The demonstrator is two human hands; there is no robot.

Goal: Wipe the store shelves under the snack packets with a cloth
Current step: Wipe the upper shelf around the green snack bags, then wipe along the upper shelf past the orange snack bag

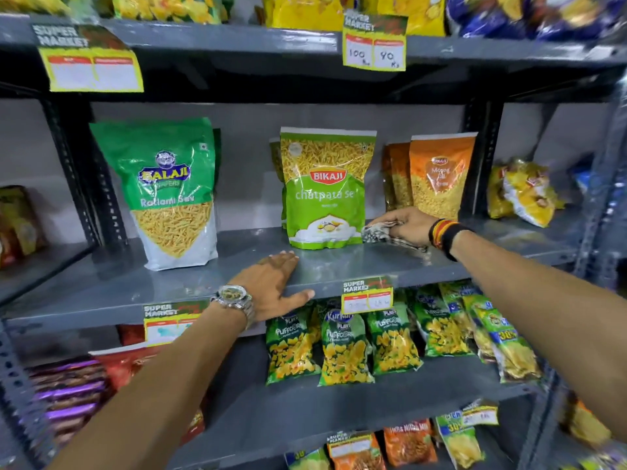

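The grey metal shelf (339,262) at chest height carries three upright snack packets. A green Balaji packet (166,188) stands at the left, a green-yellow Bikaji packet (325,188) in the middle and an orange Bikaji packet (439,174) at the right. My right hand (405,225) presses a crumpled patterned cloth (380,234) onto the shelf between the middle and orange packets. My left hand (274,283), with a wristwatch, lies flat on the shelf's front edge, thumb hooked under the lip, holding nothing.
Several green puffcorn bags (346,347) hang below the shelf edge. Price tags (368,295) clip to the shelf fronts. Dark slotted uprights (84,178) frame the bay. Yellow bags (524,195) lie on the neighbouring shelf at the right; more packets fill the shelves above and below.
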